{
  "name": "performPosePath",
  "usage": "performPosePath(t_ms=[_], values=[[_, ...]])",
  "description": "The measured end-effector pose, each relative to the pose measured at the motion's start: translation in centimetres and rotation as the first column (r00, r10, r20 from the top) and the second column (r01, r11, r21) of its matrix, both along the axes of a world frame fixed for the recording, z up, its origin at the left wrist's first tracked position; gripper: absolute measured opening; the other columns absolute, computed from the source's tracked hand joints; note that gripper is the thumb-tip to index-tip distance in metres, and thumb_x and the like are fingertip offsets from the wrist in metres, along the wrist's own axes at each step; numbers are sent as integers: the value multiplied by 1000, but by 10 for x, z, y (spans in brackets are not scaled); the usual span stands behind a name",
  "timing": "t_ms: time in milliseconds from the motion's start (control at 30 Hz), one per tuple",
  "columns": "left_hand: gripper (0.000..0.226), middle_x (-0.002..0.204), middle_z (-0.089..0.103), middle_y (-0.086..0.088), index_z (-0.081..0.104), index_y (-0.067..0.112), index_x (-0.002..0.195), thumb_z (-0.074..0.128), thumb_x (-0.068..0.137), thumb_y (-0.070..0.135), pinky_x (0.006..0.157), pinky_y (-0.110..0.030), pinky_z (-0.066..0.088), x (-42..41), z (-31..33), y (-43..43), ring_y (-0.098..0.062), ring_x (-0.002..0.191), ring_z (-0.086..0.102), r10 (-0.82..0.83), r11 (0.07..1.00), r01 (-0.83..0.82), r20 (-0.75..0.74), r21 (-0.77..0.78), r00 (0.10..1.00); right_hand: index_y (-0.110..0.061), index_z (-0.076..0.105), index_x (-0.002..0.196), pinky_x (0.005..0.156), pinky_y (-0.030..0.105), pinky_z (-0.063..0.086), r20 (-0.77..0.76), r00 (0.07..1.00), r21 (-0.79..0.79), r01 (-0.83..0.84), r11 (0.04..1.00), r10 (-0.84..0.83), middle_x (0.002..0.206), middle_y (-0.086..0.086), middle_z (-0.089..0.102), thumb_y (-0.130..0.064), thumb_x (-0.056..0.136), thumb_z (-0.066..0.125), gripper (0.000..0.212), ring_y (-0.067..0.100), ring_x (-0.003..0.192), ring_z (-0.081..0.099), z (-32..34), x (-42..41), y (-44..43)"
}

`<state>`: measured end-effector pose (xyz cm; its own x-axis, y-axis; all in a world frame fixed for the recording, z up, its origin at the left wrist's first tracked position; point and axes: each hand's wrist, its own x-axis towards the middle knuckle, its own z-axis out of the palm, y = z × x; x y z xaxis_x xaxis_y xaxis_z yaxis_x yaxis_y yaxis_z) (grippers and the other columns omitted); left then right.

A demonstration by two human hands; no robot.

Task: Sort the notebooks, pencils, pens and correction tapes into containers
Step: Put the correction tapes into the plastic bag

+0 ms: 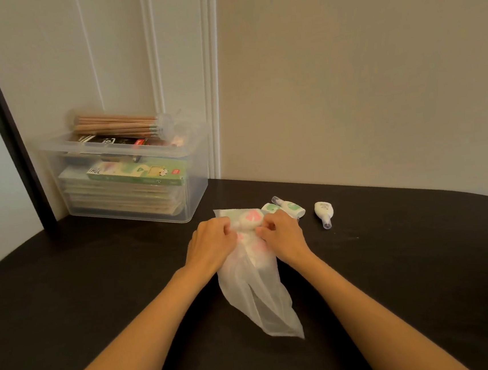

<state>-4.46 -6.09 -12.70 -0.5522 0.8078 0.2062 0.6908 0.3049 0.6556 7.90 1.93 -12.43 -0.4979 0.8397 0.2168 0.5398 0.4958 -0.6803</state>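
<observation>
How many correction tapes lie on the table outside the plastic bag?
3. A green correction tape and second green tape lie together just beyond the right hand; white correction tape lies alone farther right. Pink shapes inside the plastic bag may be more.

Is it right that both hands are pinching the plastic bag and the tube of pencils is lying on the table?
Not quite. In the head view the tube of pencils lies across the top of the clear box, not on the table. The left hand and right hand are indeed pinching the plastic bag.
</observation>
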Motion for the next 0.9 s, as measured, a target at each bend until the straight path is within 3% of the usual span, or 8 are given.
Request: performPosePath(t_ms=[100, 233, 367, 500, 600, 700, 800, 900], values=[[33, 67, 50, -3, 48, 13, 65, 57, 84, 38, 57, -29, 35, 1, 1, 1, -22, 67, 50, 73, 997, -74, 80, 5, 994, -14, 30, 54, 56, 24, 26, -95, 995, -59, -29, 998, 23, 70, -3, 36, -2, 86, 50, 40, 8, 59, 32, 1, 3, -2], [66, 97, 63, -16, 62, 3, 98, 56, 76, 65, 60, -30, 36, -6, 1, 12, -30, 92, 60, 135, 984, -122, 93, -133, 986, -14, 34, 57, 64, 25, 32, -120, 992, -158, -66, 985, 47, 81, -2, 41, -3, 86, 51, 36, 9, 67, 37, 3, 15, -2], [39, 79, 59, -17, 56, 8, 69, 65, 82, 43, 61, -29, 36, -7, 4, 16, -30, 78, 58, 73, 989, -48, 178, -139, 981, -10, 42, 63, 62, 23, 34, -157, 987, -179, -54, 982, 26, 80, 3, 47, -8, 86, 55, 27, 10, 67, 39, 1, 18, -3], [39, 57, 36, -4, 38, 14, 52, 57, 86, 14, 60, -31, 33, -8, 6, 14, -20, 57, 36, 19, 996, 0, 213, -90, 977, -11, 49, 82, 57, 18, 36, -189, 981, -218, 7, 976, -50, 75, -3, 50, -28, 86, 63, 22, 6, 66, 45, 1, 11, -1], [35, 59, 34, -5, 34, 15, 54, 49, 85, 9, 61, -32, 29, -9, 4, 14, -23, 64, 35, -1, 997, 14, 173, -75, 985, -15, 43, 76, 57, 20, 34, -160, 986, -178, 21, 984, -50, 71, -4, 45, -31, 85, 63, 27, 6, 63, 41, -1, 4, 2], [24, 79, 57, -19, 62, 9, 77, 54, 88, 30, 61, -29, 32, -9, 8, 17, -35, 81, 54, 13, 995, 4, 163, -104, 987, -16, 38, 68, 58, 22, 31, -167, 985, -155, 23, 988, -49, 64, -3, 40, -27, 86, 63, 33, 8, 59, 36, -3, 0, 4], [61, 110, 60, -20, 57, 0, 112, 53, 85, 54, 71, -31, 38, -12, 7, 24, -34, 103, 56, 59, 986, -40, 116, -160, 991, -17, 36, 63, 57, 22, 29, -159, 986, -117, 28, 993, -47, 61, -4, 40, -20, 87, 61, 36, 8, 57, 34, -5, -1, 5], [56, 95, 61, -25, 59, -7, 100, 57, 86, 47, 62, -29, 34, -14, 3, 26, -40, 95, 57, 51, 994, -40, 106, -103, 993, -17, 35, 60, 56, 21, 28, -150, 987, -91, 39, 995, -52, 61, -4, 40, -15, 87, 61, 38, 7, 56, 34, -3, 1, 10]])
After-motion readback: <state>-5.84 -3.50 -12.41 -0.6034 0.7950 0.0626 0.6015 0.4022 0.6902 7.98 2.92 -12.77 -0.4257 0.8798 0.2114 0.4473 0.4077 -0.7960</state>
